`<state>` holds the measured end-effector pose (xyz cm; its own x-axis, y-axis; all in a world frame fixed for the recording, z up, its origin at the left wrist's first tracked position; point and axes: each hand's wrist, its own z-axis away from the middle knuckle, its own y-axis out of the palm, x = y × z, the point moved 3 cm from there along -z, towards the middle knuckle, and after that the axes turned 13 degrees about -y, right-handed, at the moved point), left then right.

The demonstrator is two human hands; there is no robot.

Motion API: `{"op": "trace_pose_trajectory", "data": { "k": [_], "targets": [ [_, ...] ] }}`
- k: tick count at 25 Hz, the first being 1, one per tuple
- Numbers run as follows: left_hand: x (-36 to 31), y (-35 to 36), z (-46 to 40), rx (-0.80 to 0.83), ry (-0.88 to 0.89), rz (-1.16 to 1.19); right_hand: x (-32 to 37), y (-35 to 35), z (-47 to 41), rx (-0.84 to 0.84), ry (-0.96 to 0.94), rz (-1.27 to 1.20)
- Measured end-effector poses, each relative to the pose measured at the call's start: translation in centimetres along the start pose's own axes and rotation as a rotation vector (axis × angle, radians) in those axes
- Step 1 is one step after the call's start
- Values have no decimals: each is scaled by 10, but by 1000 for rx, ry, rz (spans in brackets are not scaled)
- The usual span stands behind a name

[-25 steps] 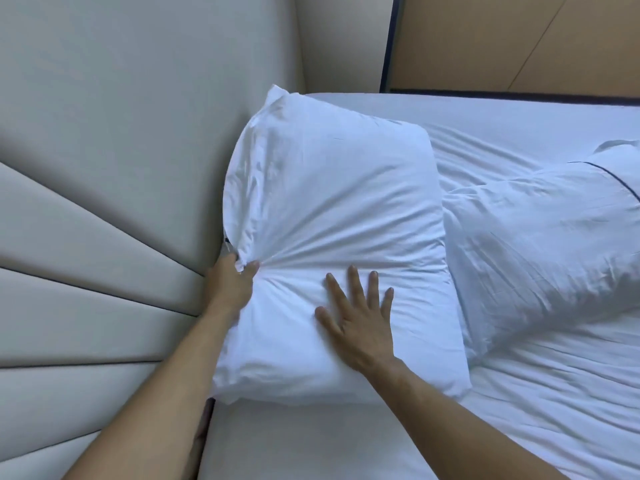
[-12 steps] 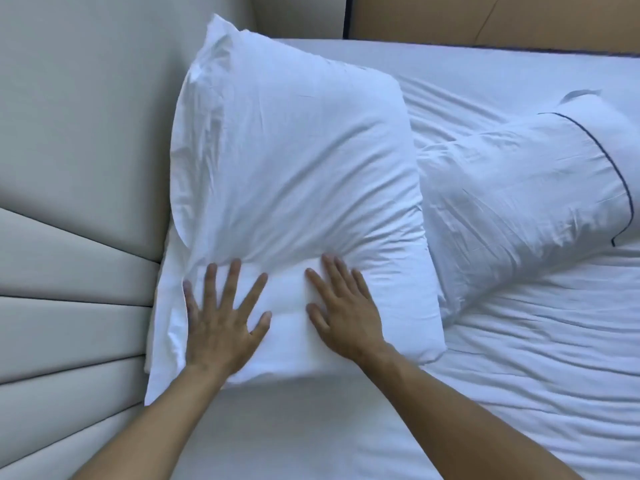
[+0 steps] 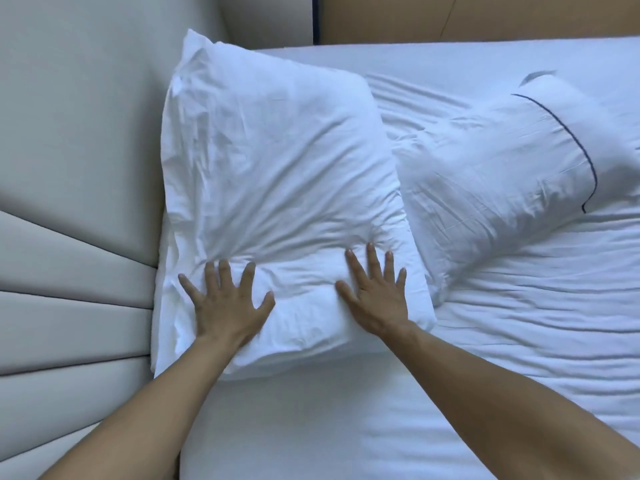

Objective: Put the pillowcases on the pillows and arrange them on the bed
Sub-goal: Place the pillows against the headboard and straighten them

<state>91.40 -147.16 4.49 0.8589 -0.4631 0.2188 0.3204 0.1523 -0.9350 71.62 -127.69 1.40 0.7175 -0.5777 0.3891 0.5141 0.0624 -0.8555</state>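
Head view. Left hand: fingers straight and spread wide, palm flat, pressing the near end of the white pillow; it grasps nothing. Right hand: same pose, fingers extended and slightly fanned, released, pressing the pillow's near end toward its right edge. Fabric creases radiate from both palms.

The pillow is inside a plain white pillowcase; it lies on the bed w/ its left long edge against the beige padded headboard. The case's open end seems to be the near one, folded under, though the folds are hard to read.

Second pillow, in a white case w/ dark piping, lies just right of the first, angled, its near-left corner touching or tucked under the first pillow's right edge. Wrinkled white sheet to the right. Tan wall panel beyond the bed.
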Motion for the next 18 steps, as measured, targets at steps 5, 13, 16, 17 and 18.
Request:
{"op": "trace_pose_trajectory", "data": {
  "k": [5, 13, 16, 17, 18],
  "targets": [
    [-49, -78, -81, -254, 147, 1, 20, -47, -67, -84, -120, 27],
    [-100, -115, -273, -358, 6, 64, 23, -100, -264, -308, -126, 156],
    [-88, -80, -307, -423, -52, 156, 20, -69, -296, -387, -126, 206],
    [-88, -65, -314, -426, -68, 168, 19, -55, -301, -408, -125, 234],
    [-91, -52, -317, -428, -71, 164, 16, -44, -304, -424, -121, 257]
  ]
}}
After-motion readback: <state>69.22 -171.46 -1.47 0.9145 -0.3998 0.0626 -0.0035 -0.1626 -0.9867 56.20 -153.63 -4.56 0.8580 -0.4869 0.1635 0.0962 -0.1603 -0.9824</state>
